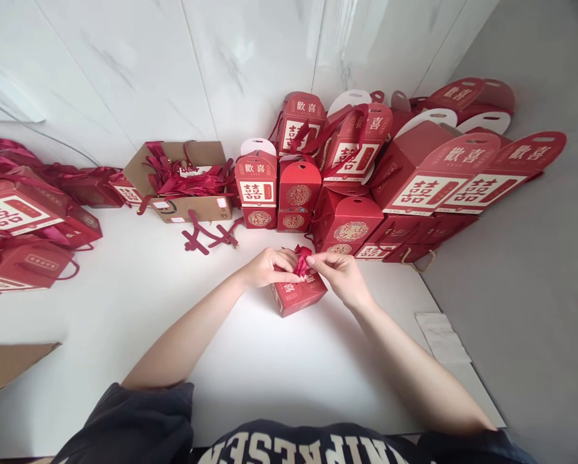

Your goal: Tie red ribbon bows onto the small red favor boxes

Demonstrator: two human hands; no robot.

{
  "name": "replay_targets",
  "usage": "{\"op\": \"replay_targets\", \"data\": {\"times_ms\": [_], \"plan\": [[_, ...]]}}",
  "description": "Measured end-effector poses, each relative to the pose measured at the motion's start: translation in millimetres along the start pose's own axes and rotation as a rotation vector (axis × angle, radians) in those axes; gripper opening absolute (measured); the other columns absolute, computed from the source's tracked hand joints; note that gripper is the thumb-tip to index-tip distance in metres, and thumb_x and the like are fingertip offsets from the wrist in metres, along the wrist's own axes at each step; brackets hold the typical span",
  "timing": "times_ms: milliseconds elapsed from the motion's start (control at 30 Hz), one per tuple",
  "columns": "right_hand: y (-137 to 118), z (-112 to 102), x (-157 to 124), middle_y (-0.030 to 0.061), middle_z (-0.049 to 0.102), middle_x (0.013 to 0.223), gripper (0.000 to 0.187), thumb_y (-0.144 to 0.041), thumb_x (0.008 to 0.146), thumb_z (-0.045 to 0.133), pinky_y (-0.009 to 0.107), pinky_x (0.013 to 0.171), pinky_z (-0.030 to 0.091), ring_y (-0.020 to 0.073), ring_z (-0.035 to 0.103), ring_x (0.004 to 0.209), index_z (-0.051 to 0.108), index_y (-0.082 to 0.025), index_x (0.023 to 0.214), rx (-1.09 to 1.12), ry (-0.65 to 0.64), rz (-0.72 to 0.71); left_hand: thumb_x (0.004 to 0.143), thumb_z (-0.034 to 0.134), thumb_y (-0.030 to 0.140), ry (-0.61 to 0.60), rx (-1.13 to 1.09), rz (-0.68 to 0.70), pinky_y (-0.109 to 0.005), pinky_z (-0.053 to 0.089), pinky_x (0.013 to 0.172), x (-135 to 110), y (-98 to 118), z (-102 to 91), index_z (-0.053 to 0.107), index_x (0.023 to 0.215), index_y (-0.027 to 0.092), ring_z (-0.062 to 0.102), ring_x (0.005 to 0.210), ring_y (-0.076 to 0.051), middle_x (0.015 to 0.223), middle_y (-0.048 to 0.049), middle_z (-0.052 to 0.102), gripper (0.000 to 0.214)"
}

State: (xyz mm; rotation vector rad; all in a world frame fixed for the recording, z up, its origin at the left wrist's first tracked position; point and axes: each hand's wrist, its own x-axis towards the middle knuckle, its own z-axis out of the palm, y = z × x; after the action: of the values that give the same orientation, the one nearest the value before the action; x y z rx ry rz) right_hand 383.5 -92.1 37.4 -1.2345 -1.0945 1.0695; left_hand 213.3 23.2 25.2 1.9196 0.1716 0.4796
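Note:
A small red gift box (pixel 298 298) stands on the white table (pixel 269 361) in front of me. A dark red ribbon (pixel 302 260) sits at its top. My left hand (pixel 269 266) pinches the ribbon from the left, fingers closed on it. My right hand (pixel 339 274) pinches the same ribbon from the right, fingers closed too. Both hands rest on top of the box.
A stack of finished red gift boxes (pixel 366 187) fills the back right against the marble wall. A brown carton of loose red ribbons (pixel 182 177) stands back centre, stray ribbons (pixel 211 235) before it. More red boxes (pixel 22 225) lie at left. A cardboard flap (pixel 8 367) juts in near left.

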Motion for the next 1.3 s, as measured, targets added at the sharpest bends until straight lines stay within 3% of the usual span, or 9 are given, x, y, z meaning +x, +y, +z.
{"op": "replay_targets", "data": {"times_ms": [100, 200, 433, 667, 833, 1000, 1133, 1200, 1300], "plan": [[-4.9, -1.9, -2.4, 0.0021, 0.066, 0.085, 0.019, -0.029, 0.078, 0.068, 0.028, 0.069, 0.044, 0.0140, 0.056, 0.073, 0.068, -0.019, 0.095, -0.132, -0.133, -0.052, 0.076, 0.075, 0.034, 0.016, 0.001, -0.029, -0.036, 0.049, 0.085, -0.9, -1.5, -0.1, 0.075, 0.066, 0.017, 0.061, 0.085, -0.020, 0.072, -0.0081, 0.071, 0.020], [-6.3, 2.6, -3.0, -0.0005, 0.059, 0.076, 0.010, -0.024, 0.079, 0.064, 0.026, 0.064, 0.039, 0.0115, 0.048, 0.065, 0.065, -0.017, 0.087, -0.265, -0.125, -0.111, 0.076, 0.074, 0.034, 0.017, -0.001, -0.040, -0.035, 0.049, 0.085, -1.9, -3.0, 0.2, 0.075, 0.067, 0.016, 0.060, 0.086, -0.020, 0.073, -0.0081, 0.070, 0.020], [2.5, 18.1, 2.6, -0.0012, 0.060, 0.068, 0.008, -0.024, 0.079, 0.062, 0.025, 0.061, 0.041, 0.0113, 0.051, 0.060, 0.061, -0.017, 0.075, -0.227, 0.070, -0.158, 0.077, 0.074, 0.033, 0.030, -0.017, -0.038, -0.036, 0.048, 0.089, -2.5, -2.3, 1.8, 0.076, 0.073, 0.016, 0.062, 0.090, -0.020, 0.079, -0.0087, 0.072, 0.017], [10.8, 5.0, -1.2, 0.0016, 0.069, 0.066, 0.024, -0.038, 0.076, 0.072, 0.024, 0.057, 0.050, 0.0140, 0.065, 0.061, 0.064, -0.016, 0.079, 0.154, 0.303, 0.012, 0.076, 0.075, 0.033, 0.017, -0.014, 0.006, -0.036, 0.049, 0.084, 0.3, 0.6, 1.9, 0.075, 0.065, 0.018, 0.059, 0.082, -0.019, 0.066, -0.0058, 0.067, 0.019], [6.2, -2.4, -9.8, -0.0007, 0.069, 0.067, 0.027, -0.039, 0.071, 0.077, 0.027, 0.060, 0.059, 0.0123, 0.065, 0.060, 0.066, -0.016, 0.079, 0.252, 0.515, -0.030, 0.077, 0.074, 0.034, 0.010, 0.001, -0.014, -0.036, 0.047, 0.086, -0.5, -0.2, 1.8, 0.077, 0.070, 0.019, 0.059, 0.084, -0.020, 0.068, -0.0065, 0.070, 0.018], [-11.8, 1.3, -16.2, -0.0010, 0.069, 0.063, 0.023, -0.035, 0.071, 0.079, 0.030, 0.058, 0.061, 0.0136, 0.066, 0.057, 0.068, -0.017, 0.080, 0.193, 0.621, -0.208, 0.079, 0.072, 0.035, 0.016, -0.019, -0.039, -0.035, 0.048, 0.087, -1.2, 2.3, 1.0, 0.079, 0.081, 0.020, 0.060, 0.092, -0.022, 0.077, -0.0086, 0.073, 0.017], [-25.6, 15.5, -28.5, 0.0004, 0.073, 0.069, 0.012, -0.027, 0.075, 0.077, 0.027, 0.057, 0.059, 0.0139, 0.067, 0.057, 0.070, -0.018, 0.080, -0.068, 0.622, -0.432, 0.083, 0.067, 0.036, -0.006, -0.057, -0.053, -0.035, 0.047, 0.091, 0.2, 5.5, -1.7, 0.079, 0.084, 0.018, 0.061, 0.097, -0.022, 0.086, -0.0107, 0.074, 0.021], [-29.8, 24.2, -35.0, -0.0012, 0.072, 0.066, 0.006, -0.020, 0.075, 0.075, 0.023, 0.054, 0.056, 0.0119, 0.066, 0.054, 0.070, -0.020, 0.077, -0.292, 0.577, -0.600, 0.084, 0.066, 0.039, -0.019, -0.075, -0.085, -0.035, 0.047, 0.092, 1.6, 7.1, -3.3, 0.079, 0.080, 0.017, 0.061, 0.096, -0.022, 0.085, -0.0106, 0.073, 0.026], [-29.1, 37.0, -39.6, -0.0018, 0.074, 0.068, 0.008, -0.014, 0.079, 0.071, 0.022, 0.055, 0.057, 0.0116, 0.067, 0.054, 0.070, -0.022, 0.082, -0.599, 0.384, -0.859, 0.081, 0.067, 0.044, -0.033, -0.080, -0.148, -0.034, 0.048, 0.088, 4.2, 11.7, -5.6, 0.077, 0.075, 0.015, 0.062, 0.094, -0.023, 0.083, -0.0095, 0.072, 0.031]]}}
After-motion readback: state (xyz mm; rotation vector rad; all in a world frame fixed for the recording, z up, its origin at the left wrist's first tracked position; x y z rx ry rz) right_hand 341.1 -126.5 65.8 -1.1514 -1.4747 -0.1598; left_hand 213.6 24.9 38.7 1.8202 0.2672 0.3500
